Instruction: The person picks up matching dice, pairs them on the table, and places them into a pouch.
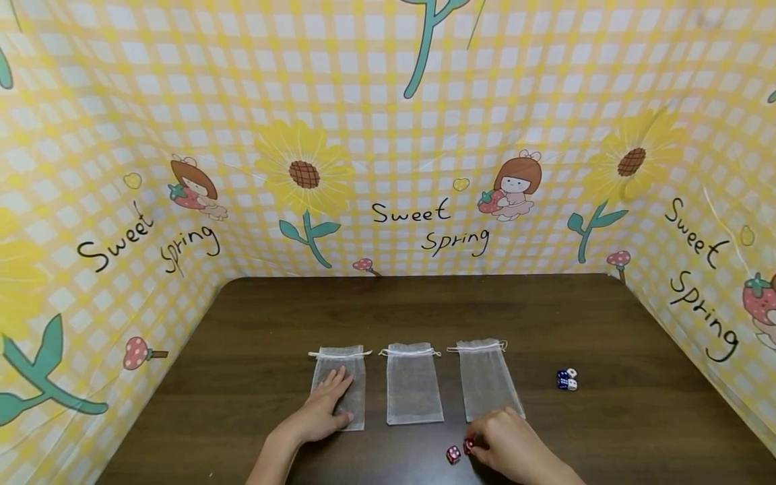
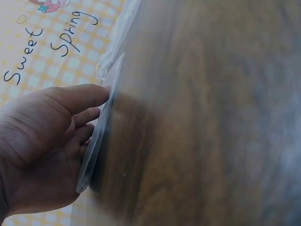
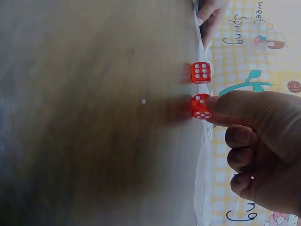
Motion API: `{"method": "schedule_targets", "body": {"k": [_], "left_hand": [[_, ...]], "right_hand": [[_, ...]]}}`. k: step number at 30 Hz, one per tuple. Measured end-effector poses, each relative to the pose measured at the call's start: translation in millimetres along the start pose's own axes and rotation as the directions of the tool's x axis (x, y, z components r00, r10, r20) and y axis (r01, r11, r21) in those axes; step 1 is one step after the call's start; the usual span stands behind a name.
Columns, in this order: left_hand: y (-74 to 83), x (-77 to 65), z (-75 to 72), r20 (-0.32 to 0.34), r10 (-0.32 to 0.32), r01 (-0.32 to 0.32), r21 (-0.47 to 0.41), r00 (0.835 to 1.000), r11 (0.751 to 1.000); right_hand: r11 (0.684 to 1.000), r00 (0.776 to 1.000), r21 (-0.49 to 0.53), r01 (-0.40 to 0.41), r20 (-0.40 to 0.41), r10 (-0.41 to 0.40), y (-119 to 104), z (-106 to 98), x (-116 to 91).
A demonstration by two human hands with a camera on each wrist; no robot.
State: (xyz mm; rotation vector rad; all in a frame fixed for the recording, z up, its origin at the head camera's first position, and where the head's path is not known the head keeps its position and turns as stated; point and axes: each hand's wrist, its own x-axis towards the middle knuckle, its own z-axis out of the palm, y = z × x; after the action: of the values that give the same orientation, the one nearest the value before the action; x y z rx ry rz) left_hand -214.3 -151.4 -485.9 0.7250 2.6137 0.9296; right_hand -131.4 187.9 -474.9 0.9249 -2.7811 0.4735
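Three sheer white drawstring bags lie flat in a row on the dark table. My left hand (image 1: 321,412) rests with spread fingers on the left bag (image 1: 356,403). The middle bag (image 1: 415,387) lies untouched. Just below the right bag (image 1: 488,380), my right hand (image 1: 508,441) pinches a red die (image 3: 201,113) between thumb and index finger, the other fingers curled in. A second red die (image 3: 201,73) sits beside it on the tabletop, showing six white pips in the right wrist view.
Several blue and white dice (image 1: 567,380) stand clustered to the right of the bags. The dark wooden table (image 1: 388,306) is bounded on the left, back and right by a yellow checked cloth (image 1: 388,155) with printed flowers.
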Motion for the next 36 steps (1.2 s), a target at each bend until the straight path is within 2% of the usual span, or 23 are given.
{"method": "schedule_targets", "body": {"k": [5,14,23,32,36], "left_hand": [[0.8,2.0,0.0,-0.013,0.011,-0.011,0.018,1.0,1.0],[1.6,3.0,0.2,-0.017,0.027,-0.026,0.027,1.0,0.999],[2.1,-1.0,-3.1,-0.021,0.041,-0.04,0.071,0.999,0.997],[1.8,-2.5,-4.8,-0.108,0.092,-0.07,0.192,0.99,0.979],[5.2,-1.8,-5.2,-0.226,0.11,-0.047,0.267,0.968,0.962]], "right_hand": [[1.0,1.0,0.012,-0.027,0.004,0.027,-0.2,-3.6,-1.3],[0.994,0.995,-0.047,-0.096,-0.044,0.094,-2.2,-14.2,-5.9],[0.997,0.996,-0.033,-0.074,-0.058,0.072,-10.7,-16.9,-5.9],[0.997,0.996,-0.023,-0.074,-0.043,0.073,-17.3,-22.2,-4.9],[0.997,0.996,-0.021,-0.081,-0.032,0.08,-17.7,-24.7,-4.9]]}}
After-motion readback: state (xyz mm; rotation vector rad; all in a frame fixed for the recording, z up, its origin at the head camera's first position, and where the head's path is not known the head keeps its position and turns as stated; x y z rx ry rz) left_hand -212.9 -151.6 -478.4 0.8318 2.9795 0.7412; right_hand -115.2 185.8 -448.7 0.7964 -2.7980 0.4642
